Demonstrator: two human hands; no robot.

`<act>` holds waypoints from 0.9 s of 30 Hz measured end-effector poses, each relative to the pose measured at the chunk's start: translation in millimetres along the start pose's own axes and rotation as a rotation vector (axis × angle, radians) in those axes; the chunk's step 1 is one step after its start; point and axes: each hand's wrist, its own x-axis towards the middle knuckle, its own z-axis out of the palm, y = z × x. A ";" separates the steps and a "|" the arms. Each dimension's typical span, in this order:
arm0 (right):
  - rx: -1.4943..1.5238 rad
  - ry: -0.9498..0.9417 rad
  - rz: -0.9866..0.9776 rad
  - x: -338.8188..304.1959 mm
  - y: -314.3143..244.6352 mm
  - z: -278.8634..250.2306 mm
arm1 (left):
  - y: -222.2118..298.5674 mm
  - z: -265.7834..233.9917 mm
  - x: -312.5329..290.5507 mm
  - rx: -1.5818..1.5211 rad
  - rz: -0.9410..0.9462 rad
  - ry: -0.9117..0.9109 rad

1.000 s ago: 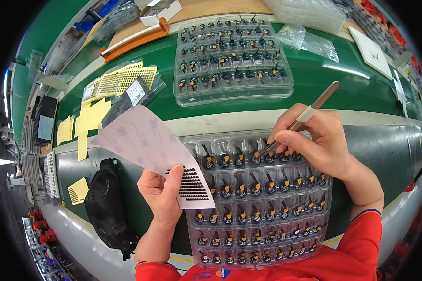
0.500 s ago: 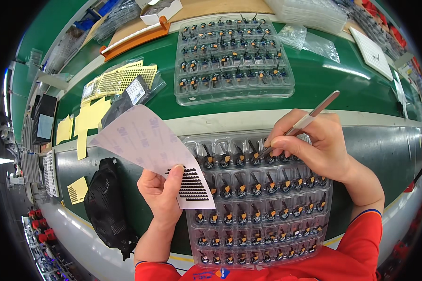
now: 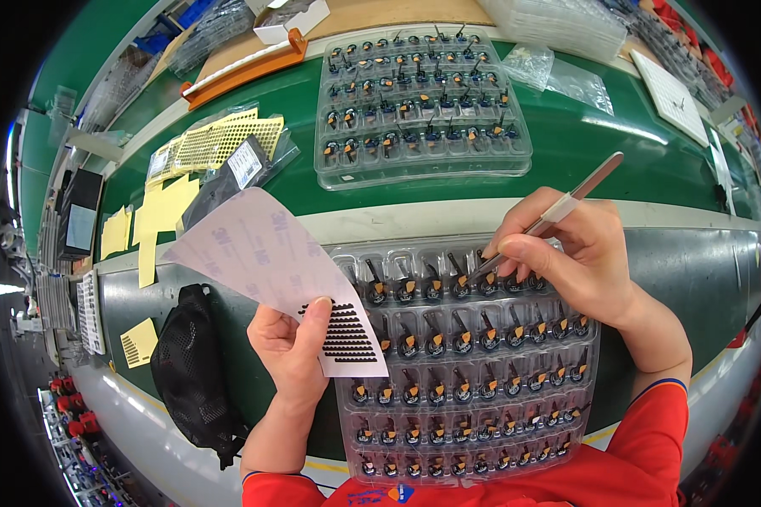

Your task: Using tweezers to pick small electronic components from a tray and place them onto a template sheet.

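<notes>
My left hand (image 3: 292,346) pinches a white backing sheet (image 3: 254,241) with rows of small black stickers; the sheet's upper part curls up and away to the left. In my right hand (image 3: 571,253) is a pair of metal tweezers (image 3: 585,179), slanting down to the left. Their tips are over the top row of a clear plastic blister tray (image 3: 594,372), close to a small dark round part (image 3: 461,286) with an orange tab. Similar parts sit in the tray's several rows. My right fingers hide some pockets at the top right.
A second clear tray (image 3: 338,180) of similar parts lies on the green bench beyond. Yellow sticker sheets (image 3: 228,144), a grey pouch (image 3: 211,194), a black mesh bag (image 3: 190,372) and an orange-edged rack (image 3: 254,69) are to the left. Clear bags (image 3: 566,80) and a white board (image 3: 668,97) lie far right.
My right hand has shifted slightly to the right, and the tweezers' upper end now leans further right. The left hand and its sheet stay nearly still.
</notes>
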 end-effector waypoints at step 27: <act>0.280 0.198 -0.050 -6.0 -31.5 8.7 | 40.6 0.8 -17.4 -0.187 -0.237 -0.213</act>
